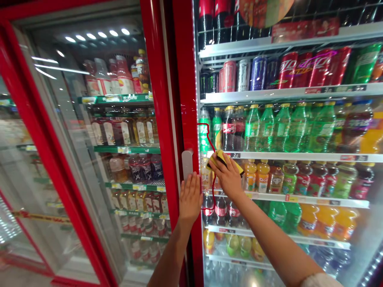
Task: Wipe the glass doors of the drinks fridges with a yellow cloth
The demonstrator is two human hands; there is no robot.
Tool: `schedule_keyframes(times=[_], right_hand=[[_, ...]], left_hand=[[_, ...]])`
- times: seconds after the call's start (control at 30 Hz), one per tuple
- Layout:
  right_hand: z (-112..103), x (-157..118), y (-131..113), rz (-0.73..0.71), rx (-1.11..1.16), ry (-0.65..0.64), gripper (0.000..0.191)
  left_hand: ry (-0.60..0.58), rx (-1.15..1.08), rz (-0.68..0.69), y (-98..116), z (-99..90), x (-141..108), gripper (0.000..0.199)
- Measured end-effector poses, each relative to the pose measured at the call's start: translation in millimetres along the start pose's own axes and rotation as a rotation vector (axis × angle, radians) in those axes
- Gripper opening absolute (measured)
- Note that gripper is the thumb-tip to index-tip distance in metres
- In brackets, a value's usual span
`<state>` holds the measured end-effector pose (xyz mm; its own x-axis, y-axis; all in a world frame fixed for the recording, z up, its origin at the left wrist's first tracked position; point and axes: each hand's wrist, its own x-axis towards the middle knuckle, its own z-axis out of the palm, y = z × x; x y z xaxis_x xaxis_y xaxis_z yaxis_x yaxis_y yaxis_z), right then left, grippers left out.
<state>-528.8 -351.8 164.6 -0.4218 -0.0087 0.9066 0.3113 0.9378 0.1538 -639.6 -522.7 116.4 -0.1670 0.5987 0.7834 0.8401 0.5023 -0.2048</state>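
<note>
My right hand (226,175) presses a yellow cloth (220,154) with a dark edge stripe against the glass door (254,239) of a drinks fridge. Part of the cloth is covered by the fingers. My left hand (190,198) lies flat with its fingers stretched upward, over the lower end of the pale grey door handle (187,160) and the red door frame (196,247). A red outline on the glass (213,187) runs close beside the cloth.
Behind the glass, shelves (293,156) hold green bottles (281,127), cans (259,73) and juice bottles (250,175). To the left stands another red-framed fridge door (157,79) with bottles behind it. A round sticker (266,10) is high on the right glass.
</note>
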Motion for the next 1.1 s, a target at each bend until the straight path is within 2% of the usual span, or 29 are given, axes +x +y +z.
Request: schedule_keyframes(times=[0.07,0.13,0.23,0.33,0.43,0.53,0.67,0.73,0.8,0.9,1.0,1.1], right_hand=[[6.9,15.6,-10.3,0.029,-0.006,0.048,0.054],[14.4,19.9,-21.6,-0.003,0.006,0.052,0.054],[18.8,5.5,-26.0,-0.132,0.037,-0.018,0.053],[15.0,-4.7,-15.8,-0.229,0.04,-0.056,0.054],[13.7,9.1,-11.7,-0.147,0.033,-0.022,0.056],[19.6,23.4,-21.3,-0.072,0.043,0.022,0.057],[27.0,3.8,-28.9,-0.193,0.063,-0.015,0.054],[26.7,-9.2,-24.6,-0.287,0.082,-0.076,0.05],[24.4,-10.7,-18.9,-0.336,0.106,-0.132,0.048],[21.5,7.5,-17.6,-0.266,0.134,-0.157,0.05],[22.6,22.0,-26.5,-0.166,0.123,-0.115,0.052],[26.2,17.2,-32.2,-0.201,0.113,-0.083,0.047]], left_hand=[[-0.008,0.006,-0.002,-2.0,-0.4,-2.4,0.084],[-0.008,0.015,-0.003,-2.7,0.6,-5.2,0.085],[-0.007,0.026,0.0,-3.4,2.7,-10.8,0.084],[-0.01,0.029,0.005,-5.4,2.7,-16.4,0.083],[-0.011,0.028,0.007,-7.4,0.4,-19.3,0.083],[-0.009,0.032,0.005,-7.9,-1.8,-21.4,0.084],[-0.007,0.039,0.01,-7.7,-2.1,-28.0,0.083],[-0.016,0.039,0.003,-7.1,-1.9,-32.1,0.082],[-0.026,0.038,-0.003,-5.6,-1.9,-35.1,0.082],[-0.014,0.037,-0.012,-1.9,-2.9,-36.5,0.082],[0.027,0.04,-0.033,1.4,-4.2,-37.8,0.08],[0.047,0.052,-0.054,2.0,-4.2,-42.1,0.08]])
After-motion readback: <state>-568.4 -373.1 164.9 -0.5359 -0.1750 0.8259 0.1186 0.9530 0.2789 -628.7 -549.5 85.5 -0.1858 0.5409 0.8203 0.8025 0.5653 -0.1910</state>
